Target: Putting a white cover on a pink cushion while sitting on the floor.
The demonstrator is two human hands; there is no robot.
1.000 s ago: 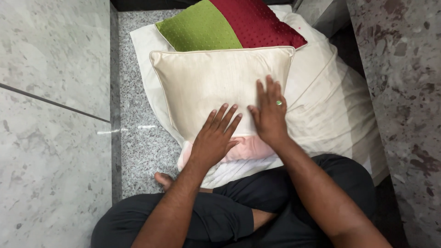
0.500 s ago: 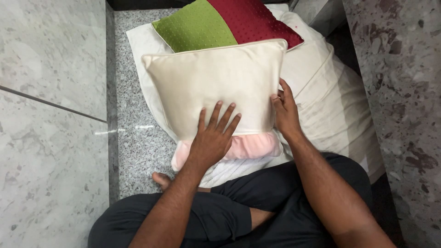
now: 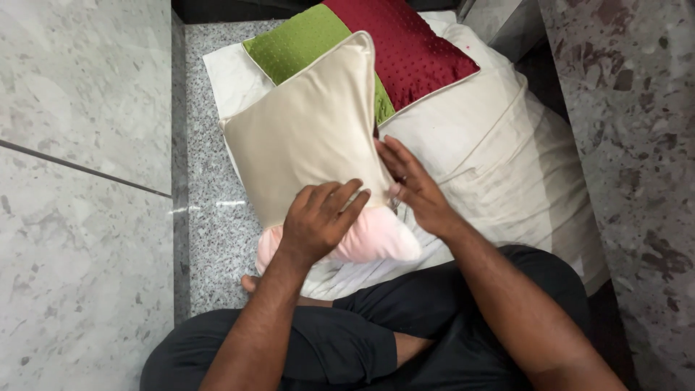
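Step in hand, by look: working cream cover (image 3: 308, 130) over pink pillow (image 3: 362, 242). Pillow on white bedding (image 3: 492, 159) before crossed legs, pink end poking out of cover's lower edge. Left hand (image 3: 318, 221) clenched on that edge; right hand (image 3: 414, 190) fingers spread flat at cover's right side, gripping nothing. Next likely needs pink end pushed inside while cover held taut. Green cushion (image 3: 304, 40), red cushion (image 3: 413, 47) behind

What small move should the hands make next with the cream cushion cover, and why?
Probably draw the cream cover further down over the pink insert. The insert bulges out of the open lower edge, the left hand grips that edge, and the right hand rests at the side, free to push the insert in.
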